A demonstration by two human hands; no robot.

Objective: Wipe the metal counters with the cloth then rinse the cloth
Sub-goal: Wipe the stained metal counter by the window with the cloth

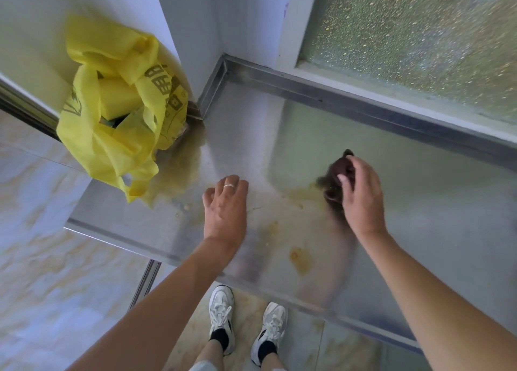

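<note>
A stainless metal counter [279,147] fills the middle of the head view, with yellowish stains near its front edge. A dark brown cloth [335,179] is bunched on the counter, blurred by motion. My right hand [361,194] grips the cloth from above. To its left, my left hand [226,205] hovers palm down over the counter, fingers loosely apart, with a ring on one finger and nothing in it.
A yellow plastic bag [117,113] with items inside sits at the counter's left corner by the white wall. A frosted window [419,35] runs behind the raised back rim [363,105]. My white shoes [246,317] stand on the tiled floor below.
</note>
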